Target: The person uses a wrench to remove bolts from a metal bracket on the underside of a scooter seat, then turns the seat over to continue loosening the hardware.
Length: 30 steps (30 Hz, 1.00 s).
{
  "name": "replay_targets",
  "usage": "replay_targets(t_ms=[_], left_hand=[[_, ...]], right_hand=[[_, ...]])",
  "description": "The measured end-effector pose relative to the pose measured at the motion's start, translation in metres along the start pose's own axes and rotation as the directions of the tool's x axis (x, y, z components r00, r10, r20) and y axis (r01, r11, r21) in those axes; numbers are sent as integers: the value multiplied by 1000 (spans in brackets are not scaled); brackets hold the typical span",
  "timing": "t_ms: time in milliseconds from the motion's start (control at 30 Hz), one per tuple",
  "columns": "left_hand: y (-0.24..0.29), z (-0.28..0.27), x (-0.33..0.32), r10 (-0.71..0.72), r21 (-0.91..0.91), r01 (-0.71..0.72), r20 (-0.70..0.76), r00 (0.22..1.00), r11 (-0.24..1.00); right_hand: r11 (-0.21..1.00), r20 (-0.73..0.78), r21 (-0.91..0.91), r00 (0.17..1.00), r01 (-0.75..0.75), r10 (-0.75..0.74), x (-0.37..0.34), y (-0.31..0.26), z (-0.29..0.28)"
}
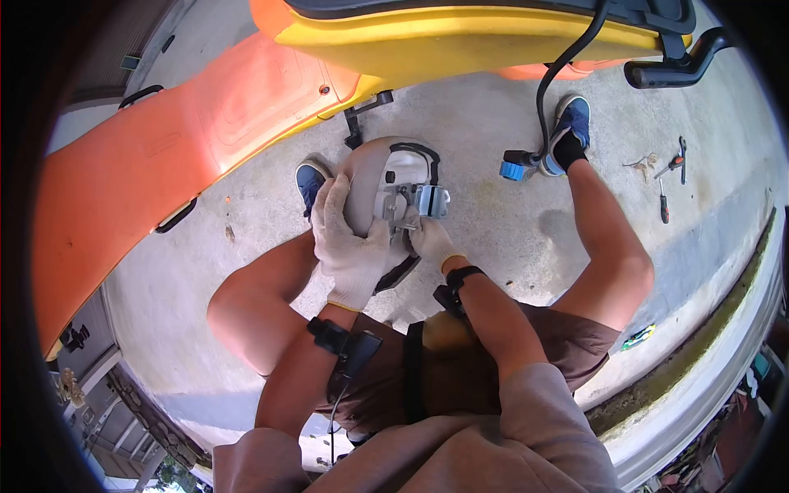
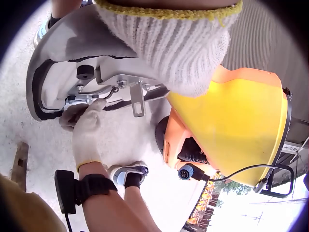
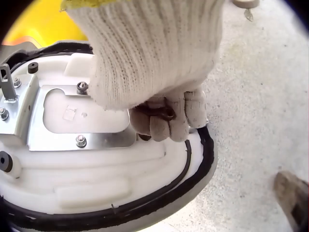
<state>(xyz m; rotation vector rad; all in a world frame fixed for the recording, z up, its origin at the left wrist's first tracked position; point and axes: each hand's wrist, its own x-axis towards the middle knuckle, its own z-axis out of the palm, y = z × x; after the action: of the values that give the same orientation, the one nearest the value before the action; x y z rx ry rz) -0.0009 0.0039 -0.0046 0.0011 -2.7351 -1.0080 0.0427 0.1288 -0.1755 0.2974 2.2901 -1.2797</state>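
A grey padded vehicle seat [image 1: 366,193] stands tilted between the person's legs, its white plastic underside turned toward the right hand. My left hand [image 1: 349,246], in a white knitted glove, lies against the padded side with its fingers extended. On the underside are a silver metal plate [image 3: 36,140] with nuts and a slotted bracket [image 2: 137,99]. My right hand [image 3: 166,113], gloved too, is at one end of this plate. Its curled fingers hold a small dark metal piece [image 3: 168,112] with a round hollow end; the rest is hidden in the glove.
An orange and yellow vehicle body [image 1: 238,107] stretches across the front. From it hangs a black cable with a blue connector [image 1: 513,169]. A screwdriver [image 1: 664,205] and a ratchet [image 1: 682,156] lie on concrete at the right. Both feet flank the seat.
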Motion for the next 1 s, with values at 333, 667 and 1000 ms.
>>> replay_targets(t_ms=[333,667,1000], left_hand=[[12,-5,-4,-67,61,61,99,993,996],[3,-4,-13,27,60,-31,81,996,998],[5,-5,-12,-2,39,-1,57,998,999]], right_hand=[[431,473,766,872,-478,126,-37,-77,-55],[133,335,927,934,-350,126,0,-48,-30],[513,88,844,984,-155,153,14,-20,-59]])
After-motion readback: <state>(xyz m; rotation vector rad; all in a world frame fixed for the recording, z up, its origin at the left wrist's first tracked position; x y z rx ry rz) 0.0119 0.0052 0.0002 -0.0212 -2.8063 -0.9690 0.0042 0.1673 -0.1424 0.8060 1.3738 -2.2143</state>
